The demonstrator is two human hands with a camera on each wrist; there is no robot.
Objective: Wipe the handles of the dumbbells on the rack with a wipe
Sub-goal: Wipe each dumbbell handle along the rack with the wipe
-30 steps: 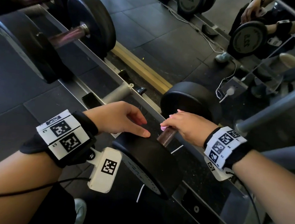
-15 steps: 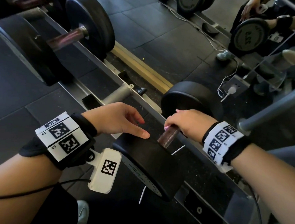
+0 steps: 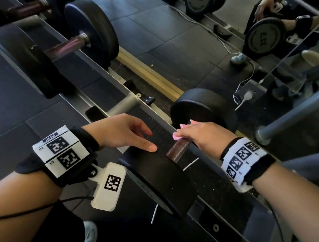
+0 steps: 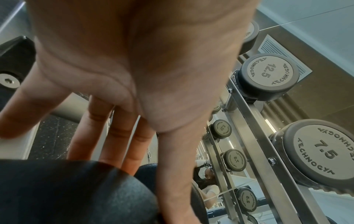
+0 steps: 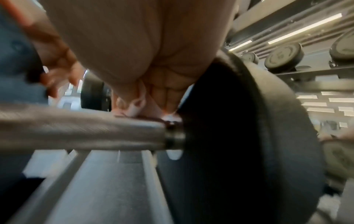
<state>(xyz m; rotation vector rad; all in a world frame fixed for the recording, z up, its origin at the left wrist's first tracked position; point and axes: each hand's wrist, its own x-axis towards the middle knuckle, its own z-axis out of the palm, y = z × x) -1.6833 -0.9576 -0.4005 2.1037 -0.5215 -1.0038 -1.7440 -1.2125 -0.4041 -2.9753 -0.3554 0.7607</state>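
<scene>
**Wipe moves up the handle toward the far weight**

At about 9 o'clock in the head view, another dumbbell (image 3: 50,44) lies on the rack (image 3: 104,72); its handle is bare and no hand is near it.

The left hand (image 3: 121,131) is at about 7 o'clock from the centre. Its fingers are straight and a little spread, and it holds nothing. The thumb tip touches the near weight (image 3: 160,176) of the dumbbell being cleaned, or lies just above it. Compared with one second ago, this hand is almost in the same place, so I judge it only steadies the dumbbell.

The handle (image 3: 177,149) is near the centre, between the near weight and the far weight (image 3: 206,106). The right hand (image 3: 204,138) is at about 3 o'clock from it. Its fingers are curled over the upper part of the handle, with the pink wipe (image 3: 179,133) pressed under them. The right wrist view shows the wipe (image 5: 137,106) pinched against the bar, close to the collar of the far weight.

Since a second ago, the right hand is a little higher on the handle, nearer to the far weight, and more bare handle shows below it. This suggests the stroke is reaching the far end. The underside of the handle is hidden, so I cannot tell if it is wiped. The other dumbbell probably waits for its turn.
</scene>
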